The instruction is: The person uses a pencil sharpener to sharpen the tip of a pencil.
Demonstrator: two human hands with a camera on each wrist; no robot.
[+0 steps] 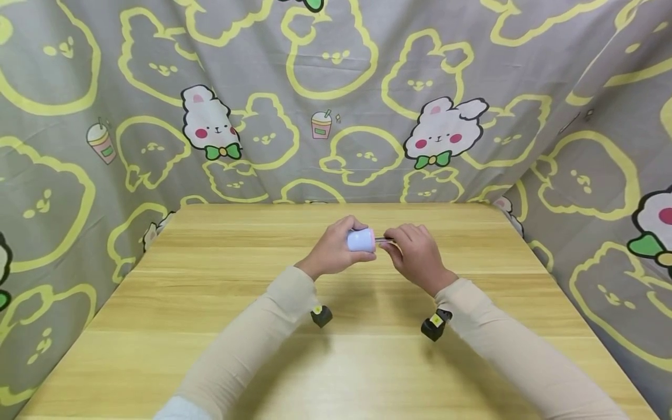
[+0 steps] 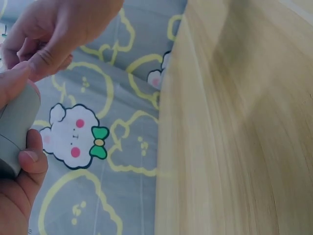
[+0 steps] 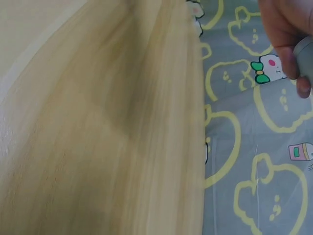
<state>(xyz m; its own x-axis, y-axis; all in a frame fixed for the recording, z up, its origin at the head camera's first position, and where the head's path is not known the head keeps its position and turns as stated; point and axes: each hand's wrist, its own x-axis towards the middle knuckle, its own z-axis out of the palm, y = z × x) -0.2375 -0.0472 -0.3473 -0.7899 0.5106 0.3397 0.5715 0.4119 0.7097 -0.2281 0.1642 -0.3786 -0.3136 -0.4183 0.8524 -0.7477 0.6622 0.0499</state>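
My left hand [image 1: 336, 248] grips a small light-blue cylinder [image 1: 360, 240] with a pink end, held sideways above the table. Out of the pink end sticks a thin dark metallic rod [image 1: 382, 240], which my right hand [image 1: 416, 254] pinches between thumb and fingers. In the left wrist view the cylinder [image 2: 19, 125] looks grey, with the left fingers wrapped around it and the right hand [image 2: 63, 32] close to its pink end. The right wrist view catches just the left hand [image 3: 286, 29] and part of the cylinder [image 3: 305, 56].
Below the hands lies a light wooden table [image 1: 367, 361]. A grey curtain [image 1: 252, 58] with yellow cartoon outlines hangs behind it and along both sides. Small black wrist cameras sit under the left sleeve [image 1: 247, 338] and the right sleeve [image 1: 514, 338].
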